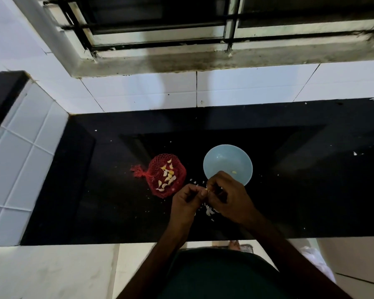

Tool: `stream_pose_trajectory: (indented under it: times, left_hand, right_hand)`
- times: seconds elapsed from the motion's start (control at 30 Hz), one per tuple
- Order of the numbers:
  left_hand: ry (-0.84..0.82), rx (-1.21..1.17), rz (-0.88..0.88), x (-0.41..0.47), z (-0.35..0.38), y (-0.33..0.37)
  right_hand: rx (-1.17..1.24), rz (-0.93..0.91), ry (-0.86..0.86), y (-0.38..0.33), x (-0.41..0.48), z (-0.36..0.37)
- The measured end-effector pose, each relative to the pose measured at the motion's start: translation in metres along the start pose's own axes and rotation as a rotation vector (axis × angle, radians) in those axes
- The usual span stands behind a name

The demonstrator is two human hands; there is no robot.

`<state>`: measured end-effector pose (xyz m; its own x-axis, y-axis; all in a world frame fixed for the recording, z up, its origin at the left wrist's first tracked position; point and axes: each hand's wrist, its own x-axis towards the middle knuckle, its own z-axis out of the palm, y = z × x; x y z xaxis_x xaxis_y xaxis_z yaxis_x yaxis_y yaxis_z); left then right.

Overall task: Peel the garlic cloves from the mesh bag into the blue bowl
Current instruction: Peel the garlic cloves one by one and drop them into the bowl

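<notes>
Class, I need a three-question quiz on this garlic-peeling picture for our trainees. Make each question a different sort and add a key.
1. True or false: the blue bowl stands to the right of the red mesh bag.
2. Where do most garlic cloves lie? A in the bowl; B on the mesh bag; C on a plate.
3. Fill in: the left hand and right hand pinch one clove above the ____ counter.
Key: 1 true; 2 B; 3 black.

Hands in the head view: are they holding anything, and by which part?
Both the left hand and right hand pinch one small garlic clove between their fingertips, beside the blue bowl. Which end each grips cannot be told.
</notes>
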<state>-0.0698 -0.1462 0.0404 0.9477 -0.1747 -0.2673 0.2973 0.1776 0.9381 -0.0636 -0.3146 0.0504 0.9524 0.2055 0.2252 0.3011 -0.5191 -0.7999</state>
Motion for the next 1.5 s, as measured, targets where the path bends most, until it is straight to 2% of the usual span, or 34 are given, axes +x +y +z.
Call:
stream_pose_trajectory:
  times: [0.23,0.37,0.5,0.77,1.13,1.3,1.5]
  left_hand:
    - [0.048,-0.025,-0.015,-0.003,0.003,0.004]
    - [0.042,-0.036,-0.006,-0.001,0.002,0.004]
    - [-0.013,-0.046,0.013,-0.003,0.000,0.005]
    - [0.008,-0.014,0.002,-0.002,0.004,0.004]
    - [0.043,-0.041,-0.040,-0.003,0.003,0.000]
    - [0.036,0.050,0.016,-0.003,-0.001,0.000]
    - [0.056,0.077,0.032,-0.002,-0.001,0.005]
  right_hand:
    - [-0.038,0.043,0.131,0.001,-0.001,0.016]
    - [0.050,0.073,0.155,0.003,-0.001,0.014]
    - [0.133,0.087,0.139,0.006,-0.003,0.012]
    - [0.085,0.149,0.108,0.006,-0.008,0.017]
    - [0.088,0.119,0.092,0.000,-0.010,0.019]
    - [0.073,0.113,0.148,0.001,-0.010,0.016]
    - [0.041,0.072,0.124,-0.002,-0.007,0.010]
